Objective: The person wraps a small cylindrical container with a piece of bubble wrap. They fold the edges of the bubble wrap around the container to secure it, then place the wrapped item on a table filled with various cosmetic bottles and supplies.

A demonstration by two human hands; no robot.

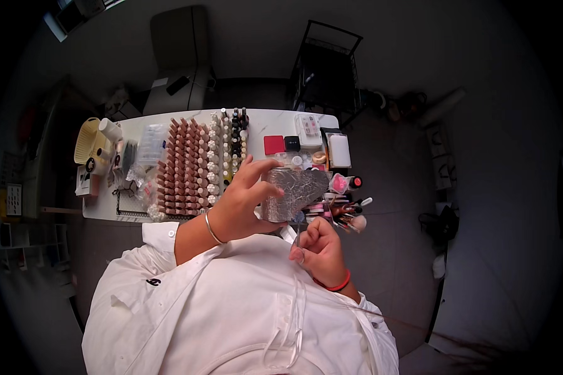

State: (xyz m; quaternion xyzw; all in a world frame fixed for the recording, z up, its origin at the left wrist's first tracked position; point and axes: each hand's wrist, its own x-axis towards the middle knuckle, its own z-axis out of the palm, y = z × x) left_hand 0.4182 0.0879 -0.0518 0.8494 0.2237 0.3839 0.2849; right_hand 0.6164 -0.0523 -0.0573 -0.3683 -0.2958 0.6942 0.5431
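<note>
My left hand, a bangle on its wrist, holds a flat piece wrapped in crinkled silver foil above the table's near edge. My right hand, with a red band on its wrist, pinches a thin metal tool just below the foil piece. The tool's upper end is by a small dark glittery patch at the foil's lower edge; whether they touch I cannot tell. What kind of tool it is does not show clearly.
On the white table stand rows of pinkish-brown bottles. Makeup brushes are at the right edge, a red box and white case farther back. A yellow basket stands left. Beyond are a chair and black cart.
</note>
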